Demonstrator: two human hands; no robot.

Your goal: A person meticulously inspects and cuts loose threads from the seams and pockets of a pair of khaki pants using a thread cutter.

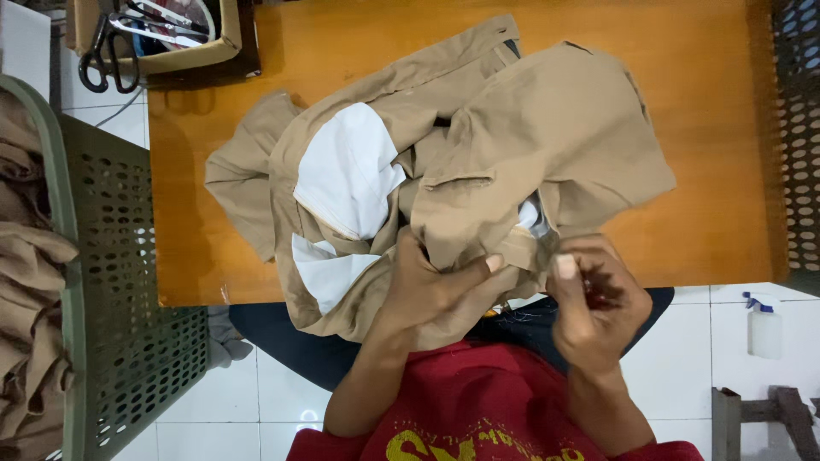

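Note:
A tan garment (530, 128) with white pocket linings (346, 171) lies crumpled on the orange wooden table (709, 94). My left hand (431, 286) grips a fold of the tan garment at the table's near edge, thumb pressed on the cloth. My right hand (594, 299) is closed just to the right, pinching the garment's edge; a small dark object shows between its fingers, too blurred to name.
A green perforated basket (128, 282) with more tan cloth (26, 282) stands on the left. A cardboard box (171, 47) with black-handled scissors (107, 60) sits at the table's far left corner. A spray bottle (763, 324) stands on the white tiled floor at right.

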